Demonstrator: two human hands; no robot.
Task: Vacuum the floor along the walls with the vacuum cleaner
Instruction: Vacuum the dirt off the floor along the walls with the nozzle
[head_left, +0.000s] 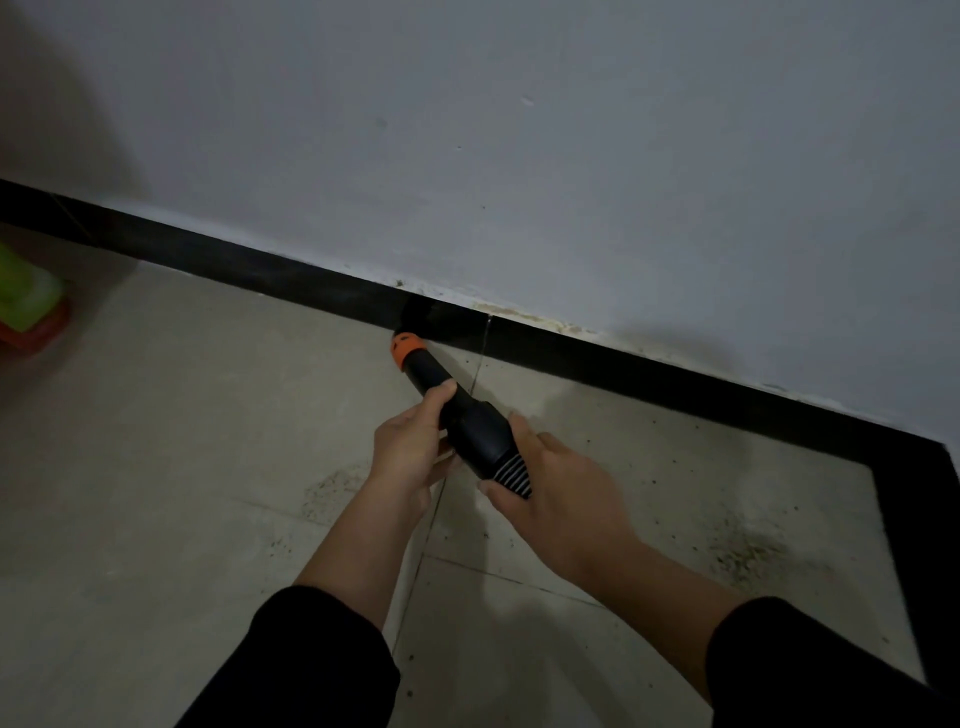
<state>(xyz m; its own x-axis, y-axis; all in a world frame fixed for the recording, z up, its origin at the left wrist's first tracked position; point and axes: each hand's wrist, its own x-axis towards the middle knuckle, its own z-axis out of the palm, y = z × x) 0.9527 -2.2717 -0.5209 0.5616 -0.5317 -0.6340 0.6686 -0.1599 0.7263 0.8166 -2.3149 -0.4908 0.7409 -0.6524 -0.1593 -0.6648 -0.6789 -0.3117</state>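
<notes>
I am gripping the black vacuum cleaner tube (470, 423) with an orange collar in both hands. My left hand (410, 449) is curling its fingers (441, 391) round the middle, and my right hand (563, 499) is clasping the ribbed rear end. The tube is pointing toward 11 o'clock, its tip meeting the black skirting board (649, 371) at the edge of the pale tiled floor (208, 415) under the grey wall (571, 156). Dark crumbs (748, 556) are lying at 4 o'clock.

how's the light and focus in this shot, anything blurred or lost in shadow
Head view: dim, flat grey light, no glare; soft shadows on the wall at upper left and low right; the green thing at the left edge is blurred; left hand, right hand and nozzle are fairly sharp; the nozzle's dark tip merges into the black skirting.
</notes>
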